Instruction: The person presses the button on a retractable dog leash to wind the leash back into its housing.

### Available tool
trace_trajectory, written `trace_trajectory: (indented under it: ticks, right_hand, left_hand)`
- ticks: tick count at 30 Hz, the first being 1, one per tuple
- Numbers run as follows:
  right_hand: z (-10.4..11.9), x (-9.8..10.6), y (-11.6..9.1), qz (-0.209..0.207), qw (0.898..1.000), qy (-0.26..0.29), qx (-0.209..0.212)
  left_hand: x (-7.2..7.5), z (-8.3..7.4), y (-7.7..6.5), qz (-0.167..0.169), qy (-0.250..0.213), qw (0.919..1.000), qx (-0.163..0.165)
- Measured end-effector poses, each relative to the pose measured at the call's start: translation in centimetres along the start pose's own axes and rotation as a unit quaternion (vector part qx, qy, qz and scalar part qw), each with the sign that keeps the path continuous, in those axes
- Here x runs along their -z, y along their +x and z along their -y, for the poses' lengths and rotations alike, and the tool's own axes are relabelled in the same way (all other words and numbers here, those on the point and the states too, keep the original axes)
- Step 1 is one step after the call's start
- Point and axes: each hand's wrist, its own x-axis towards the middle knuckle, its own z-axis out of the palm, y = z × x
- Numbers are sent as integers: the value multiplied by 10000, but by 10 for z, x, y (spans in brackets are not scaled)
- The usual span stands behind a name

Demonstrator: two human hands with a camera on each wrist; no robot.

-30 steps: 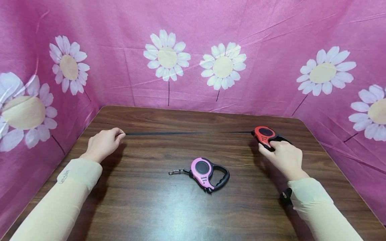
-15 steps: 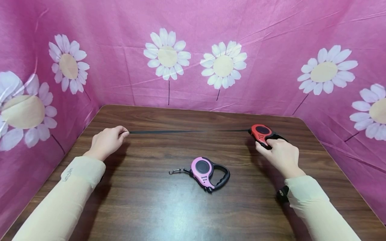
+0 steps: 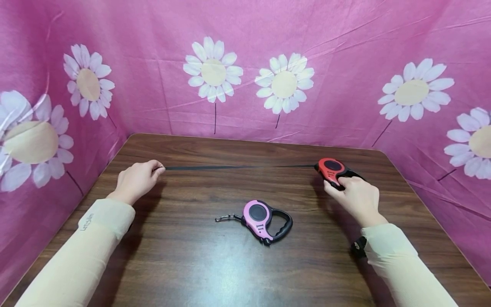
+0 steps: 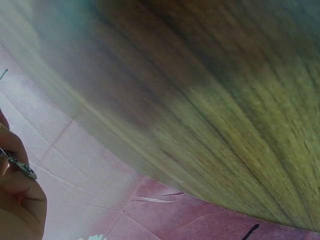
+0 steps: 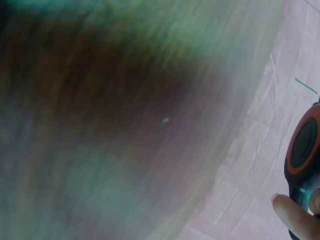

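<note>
A red and black retractable dog leash (image 3: 330, 169) is held up over the right of the table, my right hand (image 3: 356, 198) gripping its black handle. From its nose a black strap (image 3: 203, 167) runs taut across to the left. At the strap's far end my left hand (image 3: 136, 181) pinches it between thumb and fingers. A metal clip (image 4: 22, 169) shows at those fingers in the left wrist view. Between the hands and nearer to me, a pink and black retractable leash (image 3: 256, 215) lies on the table, its own metal clip (image 3: 224, 218) pointing left.
The dark wood table (image 3: 172, 264) has rounded far corners. A pink cloth (image 3: 245, 25) printed with white daisies hangs behind it and along both sides.
Both hands have shifted slightly inward, the left one to the right and the right one to the left with the red leash. The strap stays stretched between them. The pink leash has not moved.
</note>
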Motion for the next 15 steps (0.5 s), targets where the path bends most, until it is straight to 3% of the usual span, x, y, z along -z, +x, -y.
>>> trace_trajectory:
  ticks: [15]
  right_hand:
    - [2, -1, 0, -343, 9992, 95, 185]
  left_hand:
    - [2, -7, 1, -173, 29, 9997, -169]
